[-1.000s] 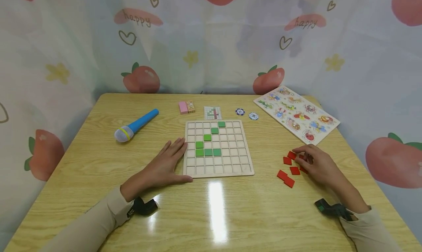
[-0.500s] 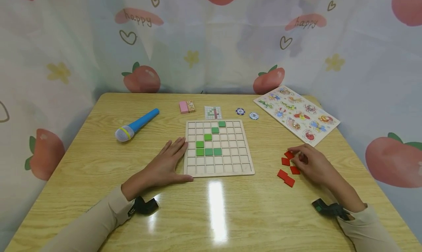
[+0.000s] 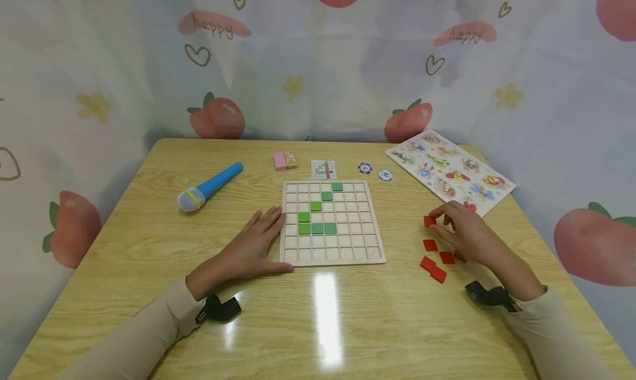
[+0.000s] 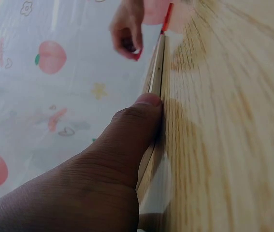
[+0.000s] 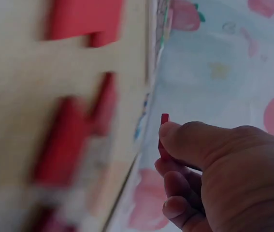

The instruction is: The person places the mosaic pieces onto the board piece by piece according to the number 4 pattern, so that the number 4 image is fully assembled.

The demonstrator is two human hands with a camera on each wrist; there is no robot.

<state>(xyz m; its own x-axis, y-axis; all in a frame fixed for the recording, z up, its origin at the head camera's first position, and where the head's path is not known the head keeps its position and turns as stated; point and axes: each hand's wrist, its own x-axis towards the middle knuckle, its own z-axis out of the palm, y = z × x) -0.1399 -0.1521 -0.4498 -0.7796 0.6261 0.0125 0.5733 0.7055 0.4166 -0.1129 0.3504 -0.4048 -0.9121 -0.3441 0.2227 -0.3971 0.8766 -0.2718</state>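
Note:
Between thumb and forefinger, my right hand (image 3: 466,233) pinches a red square tile (image 3: 429,221), raised above the table as the right wrist view shows. Several more red tiles (image 3: 430,245) lie below it on the wood. A wooden grid board (image 3: 351,235) sits at the middle, with green tiles (image 3: 316,206) in a diagonal and a short row. My left hand (image 3: 245,247) lies with spread fingers at the board's left side, its thumb along the near left corner. In the left wrist view the thumb (image 4: 132,125) touches the board's edge.
Behind the board lie a small pattern card (image 3: 324,169), a pink-and-patterned block (image 3: 285,161) and two poker chips (image 3: 365,168). A blue toy microphone (image 3: 211,186) lies at left. An insect picture board (image 3: 449,173) is at back right, beyond my right hand.
My right hand has picked up a red tile from the group and lifted it, moving slightly left and away from me. My left hand stays at the board.

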